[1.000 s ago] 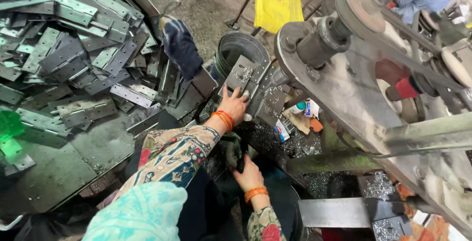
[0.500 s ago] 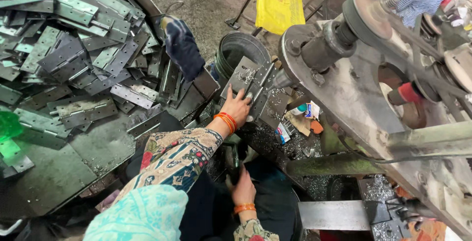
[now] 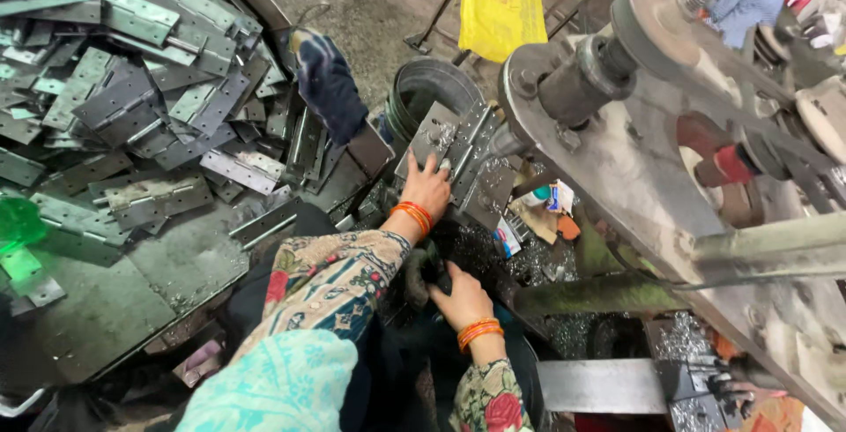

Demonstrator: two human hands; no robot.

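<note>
Floral sleeves, orange bangles [image 3: 412, 215], seemingly a turquoise scarf [image 3: 273, 388].

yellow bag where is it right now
In the head view the yellow bag hangs at the top centre, above the round metal bucket and just left of the machine's big flywheel.

Left hand [image 3: 429, 187] advanced from the hinge plate's near edge onto the hinge plate [image 3: 458, 154], right hand [image 3: 458, 295] shifted slightly lower beside the dark cloth [image 3: 421, 271]
</note>
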